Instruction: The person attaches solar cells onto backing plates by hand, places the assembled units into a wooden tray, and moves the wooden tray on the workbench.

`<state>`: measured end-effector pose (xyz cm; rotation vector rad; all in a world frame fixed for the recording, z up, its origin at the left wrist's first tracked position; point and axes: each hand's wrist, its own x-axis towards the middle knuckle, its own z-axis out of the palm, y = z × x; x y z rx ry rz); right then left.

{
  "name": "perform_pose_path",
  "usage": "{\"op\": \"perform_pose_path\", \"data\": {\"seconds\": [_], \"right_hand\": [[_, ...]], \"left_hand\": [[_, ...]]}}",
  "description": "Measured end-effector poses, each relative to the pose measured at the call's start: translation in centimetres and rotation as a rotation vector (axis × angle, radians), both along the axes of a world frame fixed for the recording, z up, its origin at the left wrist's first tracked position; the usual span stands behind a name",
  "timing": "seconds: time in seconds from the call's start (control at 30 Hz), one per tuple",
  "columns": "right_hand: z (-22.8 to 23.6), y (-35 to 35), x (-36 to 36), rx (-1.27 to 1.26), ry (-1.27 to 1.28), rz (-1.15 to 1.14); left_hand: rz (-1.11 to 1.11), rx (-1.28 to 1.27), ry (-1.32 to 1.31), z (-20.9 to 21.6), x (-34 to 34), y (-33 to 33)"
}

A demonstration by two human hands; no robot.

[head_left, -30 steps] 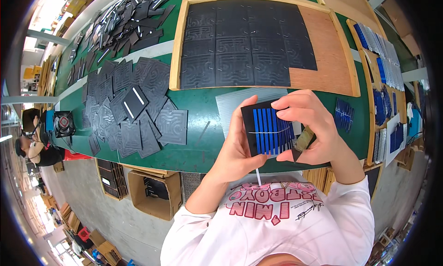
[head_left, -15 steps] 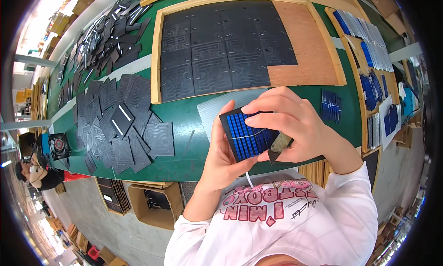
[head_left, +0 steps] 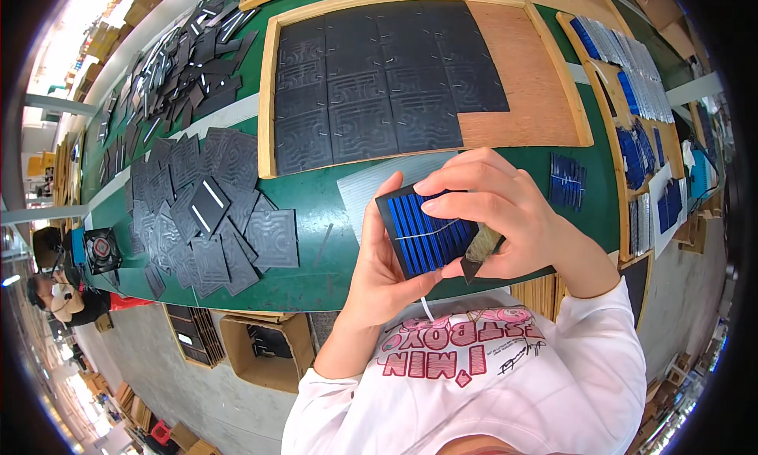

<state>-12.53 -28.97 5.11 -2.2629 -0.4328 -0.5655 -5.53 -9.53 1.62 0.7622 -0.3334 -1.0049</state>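
1. Our left hand [head_left: 377,280] is clamped on the black panel [head_left: 417,238], thumb at its lower edge.
2. Our right hand [head_left: 512,216] grips that panel too, fingertips on its blue strips [head_left: 408,232], a grey-green block [head_left: 483,242] tucked inside.
3. We hold it tilted above the green table [head_left: 328,269].
4. Beyond lies a wooden tray [head_left: 269,107] with black squares [head_left: 359,131]; leftward, a pile of black tiles [head_left: 207,257].

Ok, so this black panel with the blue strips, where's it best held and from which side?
Probably grip the black panel by its left edge, coming from the left: a narrow bare margin shows there beside the blue strips. The left hand holds that side, while the right hand covers part of the opposite one.
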Motion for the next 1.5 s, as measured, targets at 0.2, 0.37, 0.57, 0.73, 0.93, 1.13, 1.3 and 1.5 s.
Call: {"op": "perform_pose_path", "data": {"seconds": [0.2, 0.37, 0.57, 0.73, 0.93, 1.13, 1.3, 1.5], "right_hand": [[0.0, 0.1, 0.0, 0.011, -0.004, -0.04], [0.1, 0.1, 0.1, -0.016, 0.003, -0.035], [0.4, 0.0, -0.1, -0.067, 0.056, -0.042], [0.6, -0.1, 0.0, -0.105, 0.08, -0.047], [0.6, -0.1, -0.1, -0.086, 0.096, -0.062], [0.4, -0.4, -0.2, -0.076, 0.102, -0.058], [0.3, 0.3, -0.8, 0.375, 0.303, -0.2], [-0.8, 0.9, -0.6, 0.649, 0.473, -0.203]], "left_hand": [[0.015, 0.013, -0.039, 0.1, 0.0, 0.0], [0.102, 0.158, 0.044, 1.2, -0.3, -0.3], [0.033, -0.074, 0.113, 0.1, -0.3, 0.0], [0.03, -0.029, 0.172, 0.7, -0.2, 0.2], [0.037, -0.018, 0.137, 0.7, -0.4, 0.1], [0.03, -0.04, 0.145, 0.5, -0.3, 0.1], [-0.004, -0.079, 0.173, 0.7, -0.1, 0.1], [-0.008, -0.066, 0.163, 0.5, -0.1, -0.1]]}}
